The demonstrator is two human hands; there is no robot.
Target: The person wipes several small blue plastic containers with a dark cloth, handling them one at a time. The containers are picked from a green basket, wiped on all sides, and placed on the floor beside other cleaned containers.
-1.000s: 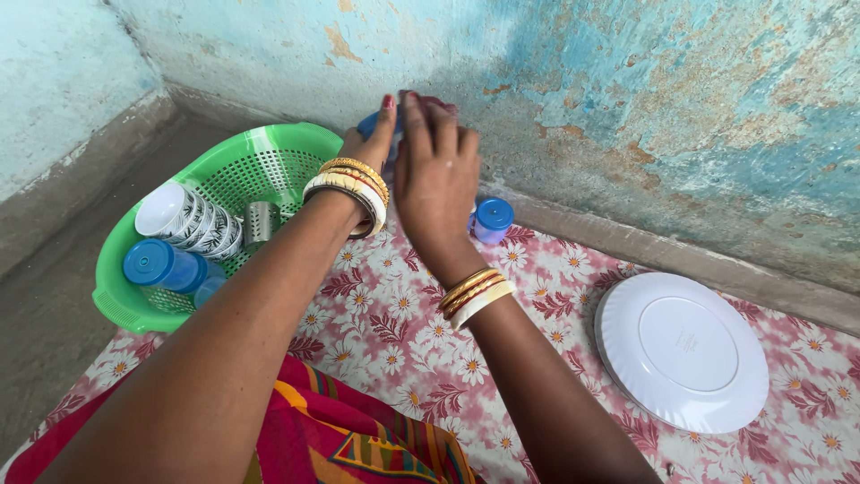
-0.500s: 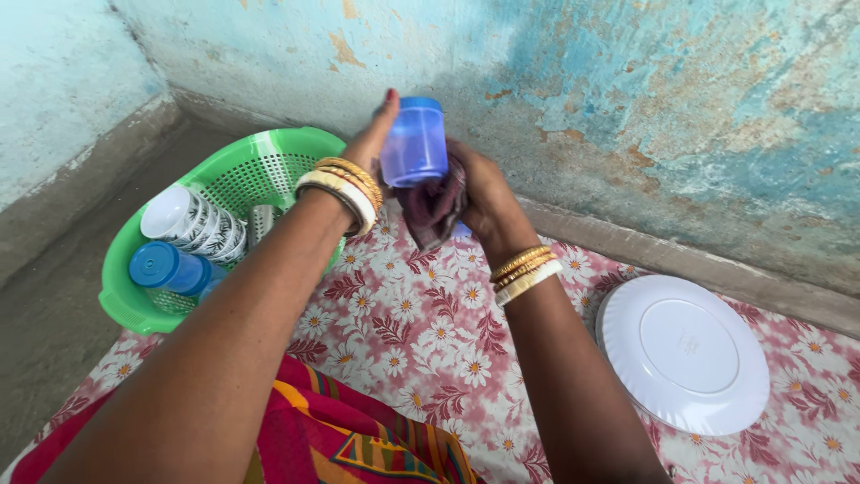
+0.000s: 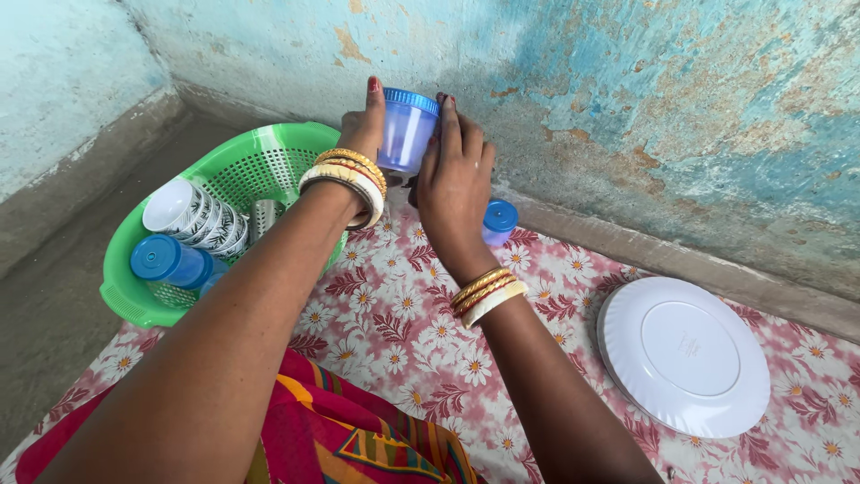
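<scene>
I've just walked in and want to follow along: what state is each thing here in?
Blue jar: lifted, held between both hands.
Left hand: gripping the jar.
Right hand: pressed on the jar.
Small blue-lidded jar: closed, standing on the cloth.
White plate: upside down.
Green basket: holds cups and a lidded jar.

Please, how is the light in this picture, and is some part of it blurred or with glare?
Head view: soft, even daylight with no hard shadows; the hands throw only a faint shade on the floral cloth. The blue jar between the left hand and right hand is sharp, without motion blur. The white plate has a mild sheen, no strong glare. The forearms at the bottom edge look stretched by the wide lens.
</scene>
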